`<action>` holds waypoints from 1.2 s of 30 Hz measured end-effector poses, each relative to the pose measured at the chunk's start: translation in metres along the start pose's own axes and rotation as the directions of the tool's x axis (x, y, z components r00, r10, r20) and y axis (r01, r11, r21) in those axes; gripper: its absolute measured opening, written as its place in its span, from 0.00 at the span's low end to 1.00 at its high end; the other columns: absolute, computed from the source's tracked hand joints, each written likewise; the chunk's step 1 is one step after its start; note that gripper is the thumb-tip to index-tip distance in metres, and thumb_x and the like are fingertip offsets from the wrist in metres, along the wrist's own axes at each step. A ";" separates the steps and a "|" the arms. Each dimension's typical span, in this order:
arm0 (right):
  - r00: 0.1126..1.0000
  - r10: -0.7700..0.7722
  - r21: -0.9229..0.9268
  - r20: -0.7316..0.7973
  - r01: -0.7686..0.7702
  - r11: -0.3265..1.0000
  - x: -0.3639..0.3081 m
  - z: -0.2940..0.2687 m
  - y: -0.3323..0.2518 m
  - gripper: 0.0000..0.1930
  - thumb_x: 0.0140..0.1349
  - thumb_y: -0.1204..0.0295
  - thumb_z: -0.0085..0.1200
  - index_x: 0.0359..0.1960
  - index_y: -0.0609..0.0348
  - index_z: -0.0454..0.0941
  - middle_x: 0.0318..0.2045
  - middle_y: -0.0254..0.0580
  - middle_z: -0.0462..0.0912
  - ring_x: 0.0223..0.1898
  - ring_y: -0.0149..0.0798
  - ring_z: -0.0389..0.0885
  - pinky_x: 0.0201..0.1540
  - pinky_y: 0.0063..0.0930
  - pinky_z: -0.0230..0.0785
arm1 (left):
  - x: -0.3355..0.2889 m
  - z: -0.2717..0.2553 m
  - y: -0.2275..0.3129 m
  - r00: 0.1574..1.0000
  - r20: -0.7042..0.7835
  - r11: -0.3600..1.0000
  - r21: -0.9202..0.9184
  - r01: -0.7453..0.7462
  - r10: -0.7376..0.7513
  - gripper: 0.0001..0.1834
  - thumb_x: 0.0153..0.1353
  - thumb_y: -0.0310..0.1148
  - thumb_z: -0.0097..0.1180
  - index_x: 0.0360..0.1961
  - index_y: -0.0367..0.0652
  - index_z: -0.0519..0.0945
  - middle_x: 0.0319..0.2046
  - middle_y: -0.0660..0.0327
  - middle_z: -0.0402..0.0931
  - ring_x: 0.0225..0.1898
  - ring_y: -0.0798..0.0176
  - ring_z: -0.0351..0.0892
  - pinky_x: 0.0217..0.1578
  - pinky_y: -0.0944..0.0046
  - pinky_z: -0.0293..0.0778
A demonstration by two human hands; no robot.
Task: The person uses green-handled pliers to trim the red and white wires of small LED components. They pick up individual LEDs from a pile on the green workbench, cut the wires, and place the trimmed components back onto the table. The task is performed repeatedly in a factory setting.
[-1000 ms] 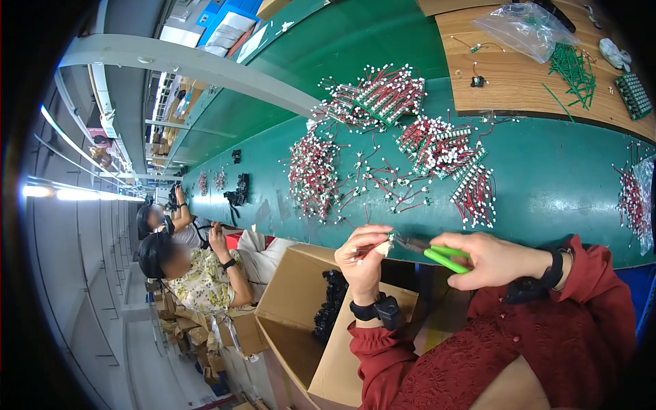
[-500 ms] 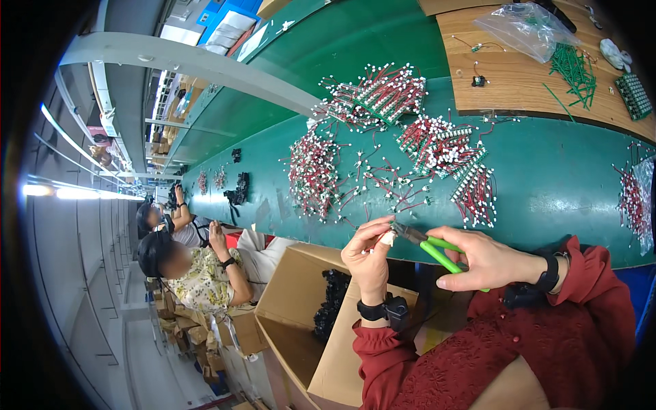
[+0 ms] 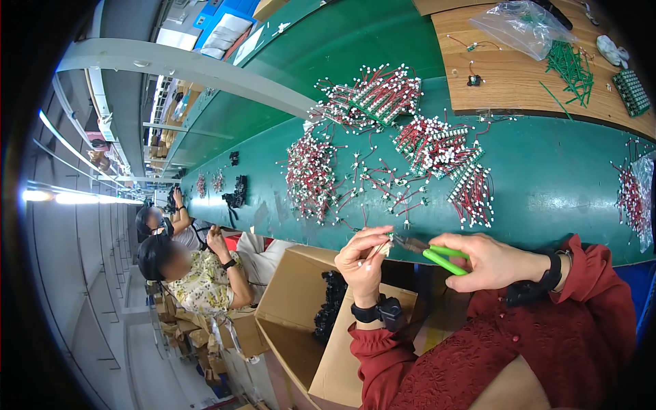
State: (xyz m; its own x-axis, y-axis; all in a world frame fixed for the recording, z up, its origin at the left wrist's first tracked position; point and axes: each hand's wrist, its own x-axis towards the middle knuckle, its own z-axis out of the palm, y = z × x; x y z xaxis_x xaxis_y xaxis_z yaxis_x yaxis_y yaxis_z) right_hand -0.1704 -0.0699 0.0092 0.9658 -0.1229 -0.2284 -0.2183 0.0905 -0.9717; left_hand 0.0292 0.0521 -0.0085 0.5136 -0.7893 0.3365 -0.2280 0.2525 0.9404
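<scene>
Nearest, a dark red top (image 3: 547, 342) of embossed, patterned cloth with gathered cuffs, and black straps at both wrists. In the right hand (image 3: 488, 260), fingers curled round the grip, a pair of pliers (image 3: 445, 262) with smooth, bright green handles spread apart and grey metal jaws pointing left. In the left hand (image 3: 364, 277), thumb and fingertips pinched narrow on a small part (image 3: 390, 237), green and whitish, right at the tips of the pliers; contact with them too fine to tell. White plugs against the left palm.

Below the left wrist and beside it, an open box (image 3: 290, 280) of plain brown cardboard with knobbly black pieces (image 3: 331, 301) inside. Just past the hands, a smooth green tabletop (image 3: 560, 184), slightly glossy. On it, loose wired pieces (image 3: 386, 181), a rounded heap of thin red wires with white plugs (image 3: 311, 178), and flat ribbed panels (image 3: 471, 191) in rows.

Farther, at upper right, a wood-grained board (image 3: 492, 89) with a crinkled clear bag (image 3: 512, 31), thin green sticks (image 3: 570, 72) and a gridded green block (image 3: 632, 93). At upper left, a white paper strip (image 3: 251, 46), any print too small to read. Farther left, a co-worker (image 3: 198, 283) in a flowered shirt, then another seated person (image 3: 183, 225) beyond.
</scene>
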 end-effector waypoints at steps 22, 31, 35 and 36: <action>0.948 -0.058 0.896 0.314 -0.276 0.347 -0.036 -0.029 0.018 0.22 0.59 0.61 0.44 0.54 0.54 0.60 0.27 0.31 0.63 0.27 0.25 0.61 0.28 0.20 0.57 | 0.011 0.034 -0.010 0.880 0.474 0.627 0.694 -0.354 -0.028 0.15 0.47 0.23 0.54 0.39 0.43 0.78 0.48 0.59 0.73 0.54 0.52 0.65 0.56 0.51 0.57; 1.000 0.027 0.981 -0.013 0.008 0.192 -0.071 -0.068 0.037 0.23 0.56 0.61 0.46 0.52 0.55 0.61 0.26 0.33 0.64 0.24 0.28 0.63 0.23 0.20 0.58 | 0.031 0.063 -0.011 0.946 0.274 0.591 0.739 -0.323 0.175 0.11 0.47 0.20 0.56 0.35 0.39 0.78 0.34 0.56 0.76 0.39 0.54 0.74 0.40 0.59 0.69; 0.988 0.050 0.980 0.149 -0.154 0.127 -0.063 -0.062 0.041 0.17 0.58 0.60 0.45 0.47 0.53 0.66 0.25 0.32 0.65 0.24 0.27 0.63 0.23 0.20 0.58 | 0.042 0.098 -0.007 0.949 0.280 0.639 0.759 -0.124 -0.148 0.08 0.51 0.27 0.55 0.34 0.37 0.77 0.30 0.52 0.76 0.33 0.50 0.75 0.34 0.59 0.70; 0.981 0.056 0.972 0.185 -0.192 0.138 -0.059 -0.059 0.042 0.15 0.58 0.59 0.45 0.44 0.52 0.68 0.25 0.32 0.65 0.24 0.26 0.63 0.24 0.19 0.57 | 0.040 0.102 -0.007 0.948 0.257 0.659 0.749 -0.071 -0.190 0.08 0.51 0.27 0.55 0.33 0.37 0.77 0.29 0.53 0.76 0.32 0.50 0.75 0.34 0.58 0.70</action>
State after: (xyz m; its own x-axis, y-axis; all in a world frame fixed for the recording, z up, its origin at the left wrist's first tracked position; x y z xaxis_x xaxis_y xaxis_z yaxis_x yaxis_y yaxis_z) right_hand -0.2444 -0.1177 -0.0218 0.9612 0.0677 -0.2673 -0.0789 0.9964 -0.0315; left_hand -0.0330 -0.0385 -0.0069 0.3178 -0.9396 0.1269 -0.8060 -0.1972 0.5581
